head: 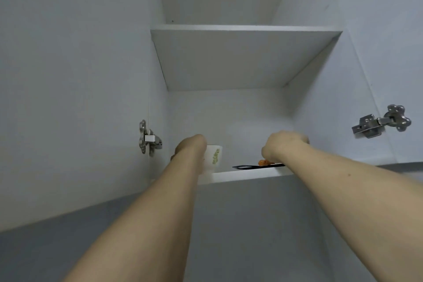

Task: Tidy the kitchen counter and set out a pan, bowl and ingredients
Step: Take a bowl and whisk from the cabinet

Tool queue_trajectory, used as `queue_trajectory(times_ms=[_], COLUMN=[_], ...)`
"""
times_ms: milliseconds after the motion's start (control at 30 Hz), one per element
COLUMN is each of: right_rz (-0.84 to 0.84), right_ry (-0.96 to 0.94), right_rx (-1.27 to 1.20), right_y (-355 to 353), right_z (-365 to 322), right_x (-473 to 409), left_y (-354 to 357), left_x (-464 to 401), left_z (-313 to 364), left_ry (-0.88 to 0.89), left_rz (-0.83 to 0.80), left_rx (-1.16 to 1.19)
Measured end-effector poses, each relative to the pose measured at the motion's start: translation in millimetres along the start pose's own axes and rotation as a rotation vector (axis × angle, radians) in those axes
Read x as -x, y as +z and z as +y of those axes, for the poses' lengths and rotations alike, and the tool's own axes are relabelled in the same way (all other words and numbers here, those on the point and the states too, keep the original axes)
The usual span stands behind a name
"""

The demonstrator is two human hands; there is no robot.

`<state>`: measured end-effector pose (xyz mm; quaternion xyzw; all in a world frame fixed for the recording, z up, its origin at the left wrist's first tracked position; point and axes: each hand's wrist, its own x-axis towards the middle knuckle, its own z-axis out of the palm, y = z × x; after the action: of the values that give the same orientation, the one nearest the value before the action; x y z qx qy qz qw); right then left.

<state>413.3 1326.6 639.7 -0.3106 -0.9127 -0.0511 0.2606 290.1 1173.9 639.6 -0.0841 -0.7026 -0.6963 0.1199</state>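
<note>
You are looking up into an open wall cabinet [229,107], both arms raised to its bottom shelf [247,176]. Your left hand [191,146] is against a white cup with a green pattern [214,158], standing near the shelf's front left corner; whether the fingers grip it you cannot tell. Your right hand [282,144] reaches over a black flat utensil [258,166] lying along the front edge, an orange piece [264,162] on it; its grasp is hidden too

Head cam tilts up, close to open cabinet [229,176] (one view).
</note>
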Motion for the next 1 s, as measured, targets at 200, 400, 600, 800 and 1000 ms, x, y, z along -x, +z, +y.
queue_trajectory(times_ms=[200,400,600,800,1000], right_rz=[-0.056,-0.083,-0.093,-0.143,-0.044], right_ry=[-0.032,-0.007,0.023,0.002,0.045], right_rx=[-0.011,-0.004,0.014,0.074,-0.008], right_y=[7,11,19,16,15], right_z=[-18,-25,-32,-35,-29], right_x=[2,-1,-8,-8,-6], left_y=[-13,-22,-26,-27,-27], left_x=[28,34,24,17,17], left_z=[11,12,12,11,7], left_ry=[-0.021,-0.097,-0.15,-0.18,-0.128], left_rz=[-0.029,-0.072,-0.1,-0.103,-0.131], left_rx=[-0.046,0.038,0.127,0.15,0.214])
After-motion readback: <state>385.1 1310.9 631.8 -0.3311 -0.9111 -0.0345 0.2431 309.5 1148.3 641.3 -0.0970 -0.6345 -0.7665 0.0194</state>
